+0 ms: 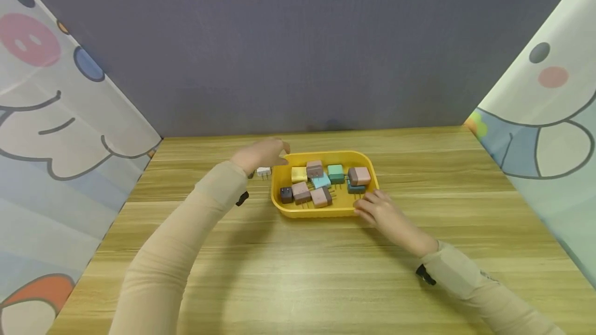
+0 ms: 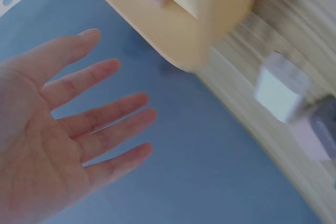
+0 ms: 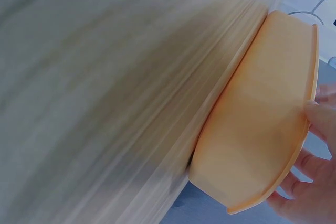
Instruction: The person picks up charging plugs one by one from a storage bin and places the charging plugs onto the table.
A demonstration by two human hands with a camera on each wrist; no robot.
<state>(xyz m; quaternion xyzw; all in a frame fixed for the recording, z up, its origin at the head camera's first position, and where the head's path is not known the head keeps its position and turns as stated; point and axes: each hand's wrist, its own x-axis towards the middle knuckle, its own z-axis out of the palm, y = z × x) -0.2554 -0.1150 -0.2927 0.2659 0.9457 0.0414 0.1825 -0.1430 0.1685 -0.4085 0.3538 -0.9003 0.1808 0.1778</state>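
Note:
A yellow plastic bin (image 1: pixel 326 213) sits on the table with several two-pronged charger plugs in it, among them a yellow one (image 1: pixel 299 174), a green one (image 1: pixel 335 172) and a black one (image 1: pixel 286 195). My left hand (image 1: pixel 263 154) hovers at the bin's back left corner, fingers spread and palm bare in the left wrist view. With thumb and fingertips, my right hand (image 1: pixel 384 218) holds the bin's rim at the front right corner. Left of the bin lies a white charger plug (image 2: pixel 281 87), beside a dark and pink one (image 2: pixel 320 129), partly hidden by my left hand in the head view.
The wooden table (image 1: pixel 298 273) ends at a grey-blue panel (image 1: pixel 307 56) behind the bin. Cartoon-printed curtains (image 1: pixel 540 97) hang along both sides. Each wrist wears a strap with a black buckle.

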